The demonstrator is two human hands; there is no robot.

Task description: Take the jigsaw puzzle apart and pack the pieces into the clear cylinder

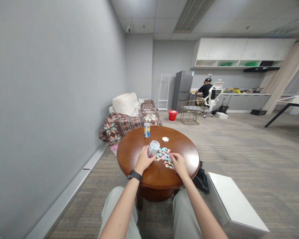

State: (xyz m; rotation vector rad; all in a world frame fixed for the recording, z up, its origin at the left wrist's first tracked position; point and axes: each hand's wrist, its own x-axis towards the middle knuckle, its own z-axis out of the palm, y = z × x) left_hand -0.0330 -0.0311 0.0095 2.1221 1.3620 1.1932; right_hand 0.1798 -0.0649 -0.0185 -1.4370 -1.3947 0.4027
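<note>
My left hand [143, 160] is wrapped round an open printed tin can [152, 149], which tilts a little over the table with its mouth facing up. Colourful jigsaw puzzle pieces [163, 154] lie in a loose heap just right of the can. At the heap's right edge is my right hand [178, 163], its thumb and fingers pinched together by the pieces; whatever is between the fingertips is too small to make out. Behind the heap a round lid [165, 139] rests flat. A second can [147, 129], blue and yellow, stands upright towards the back of the table.
The round brown wooden table [132, 166] stands before my knees. A white box [235, 199] sits on the floor at right, beside a black bag [201, 179]. Beyond are a covered sofa [129, 124], a red bucket [172, 115], a chair [192, 109] and a seated person [206, 89].
</note>
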